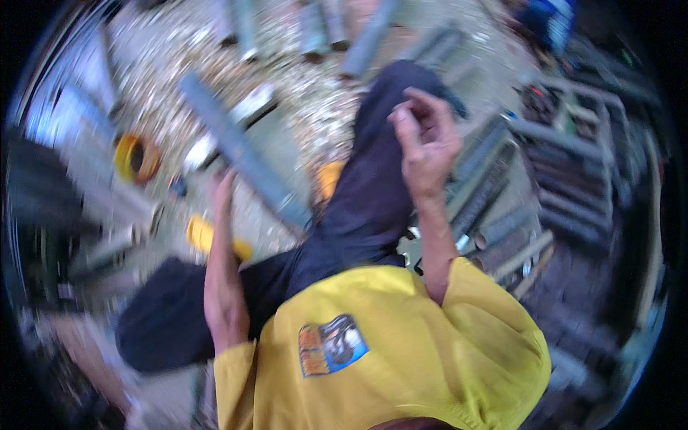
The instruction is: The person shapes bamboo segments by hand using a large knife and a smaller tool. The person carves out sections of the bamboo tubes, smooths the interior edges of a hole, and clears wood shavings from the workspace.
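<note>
A bluish-grey pole [247,154] slants in front of me, its near end close to my lap, above a pale block [252,106]. My left hand [223,188] is at the pole's left side, seen edge-on and blurred. Its fingers are partly hidden, so I cannot tell whether they grip the pole. Over my raised right knee, my right hand [428,140] is lifted with its fingers loosely bent and apart. Nothing shows between its thumb and fingers.
Pale chips [158,79] cover the floor, and several similar poles [313,32] lie at the far side. A yellow ring-shaped thing [130,158] sits at left. To the right are more poles [487,183] and a rack [573,154] with dark bars.
</note>
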Available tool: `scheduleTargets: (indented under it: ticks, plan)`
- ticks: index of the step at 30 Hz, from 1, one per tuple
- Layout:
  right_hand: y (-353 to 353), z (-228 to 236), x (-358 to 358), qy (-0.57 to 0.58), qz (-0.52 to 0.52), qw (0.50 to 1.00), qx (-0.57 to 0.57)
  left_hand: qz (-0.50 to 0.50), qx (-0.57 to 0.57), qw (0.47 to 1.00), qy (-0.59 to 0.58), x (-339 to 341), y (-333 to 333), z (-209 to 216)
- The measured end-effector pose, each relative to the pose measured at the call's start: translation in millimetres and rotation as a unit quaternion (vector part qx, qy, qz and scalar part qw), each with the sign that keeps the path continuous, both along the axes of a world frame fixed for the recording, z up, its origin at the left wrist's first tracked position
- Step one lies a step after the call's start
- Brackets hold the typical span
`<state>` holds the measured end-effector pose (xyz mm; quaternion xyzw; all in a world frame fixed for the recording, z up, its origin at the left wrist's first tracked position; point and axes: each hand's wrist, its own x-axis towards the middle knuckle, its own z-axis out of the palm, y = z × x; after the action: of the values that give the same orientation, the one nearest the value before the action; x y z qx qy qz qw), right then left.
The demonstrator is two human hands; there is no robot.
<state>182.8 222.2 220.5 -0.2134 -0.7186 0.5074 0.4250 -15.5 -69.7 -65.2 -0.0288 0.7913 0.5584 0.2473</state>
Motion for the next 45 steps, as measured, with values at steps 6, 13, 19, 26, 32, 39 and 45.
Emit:
scheduleTargets:
  ticks: [6, 13, 19, 26, 32, 39, 45]
  plan:
    - [52.0, -54.0, 79.1, -0.100, -0.174, 0.975, 0.093, 0.001, -0.088, 0.996, -0.019, 19.7, 0.7, 15.8]
    - [135.8, -157.4, 156.7, -0.398, -0.244, 0.870, 0.159, -0.014, -0.101, 0.995, 0.001, 14.8, -5.5, 20.1]
    - [184.9, -203.7, 163.3, -0.600, -0.135, 0.778, 0.129, 0.003, -0.060, 0.998, 0.033, 8.7, -0.7, 37.6]
    - [170.7, -188.0, 151.0, -0.527, -0.111, 0.838, 0.086, 0.013, 0.117, 0.985, 0.128, -15.7, 49.3, 109.6]
    - [93.5, -53.1, 118.5, -0.395, -0.151, 0.895, 0.144, 0.049, 0.279, 0.954, 0.104, -6.0, 102.1, 216.3]
    - [23.5, 26.1, 99.8, -0.285, -0.032, 0.942, 0.176, -0.077, 0.556, 0.816, -0.139, 50.2, 143.1, 288.2]
    - [-10.4, 31.5, 81.4, -0.242, 0.069, 0.954, 0.161, -0.177, 0.717, 0.634, -0.229, 55.3, 134.5, 312.4]
